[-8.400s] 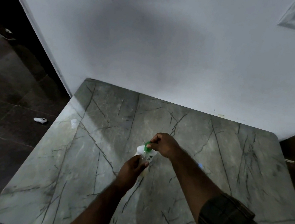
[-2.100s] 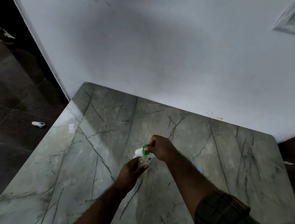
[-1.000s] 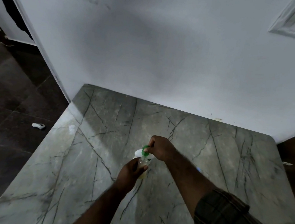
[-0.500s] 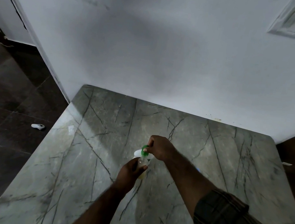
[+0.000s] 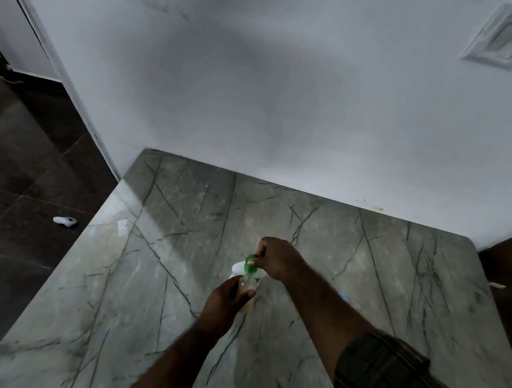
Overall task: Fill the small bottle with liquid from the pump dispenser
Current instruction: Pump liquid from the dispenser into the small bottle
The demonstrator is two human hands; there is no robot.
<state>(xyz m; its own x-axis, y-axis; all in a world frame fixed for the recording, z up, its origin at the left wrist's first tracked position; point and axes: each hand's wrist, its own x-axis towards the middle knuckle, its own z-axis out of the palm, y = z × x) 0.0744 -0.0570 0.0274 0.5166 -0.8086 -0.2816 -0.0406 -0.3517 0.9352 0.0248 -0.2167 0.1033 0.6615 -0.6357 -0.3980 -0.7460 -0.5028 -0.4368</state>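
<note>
The left hand (image 5: 225, 299) has its fingers wrapped tight around the small bottle (image 5: 247, 291) and holds it up near the middle of the grey table (image 5: 367, 272) — the bottle is clear with a bit of yellow liquid low inside. The right hand (image 5: 275, 259) pinches the green top of the white pump dispenser (image 5: 247, 265), right above the bottle's mouth.

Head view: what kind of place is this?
Probably a room in a home, dimly lit. A marble-patterned table stands against a plain white wall with a switch plate, and dark floor tiles lie to the left, a small white object on them.
</note>
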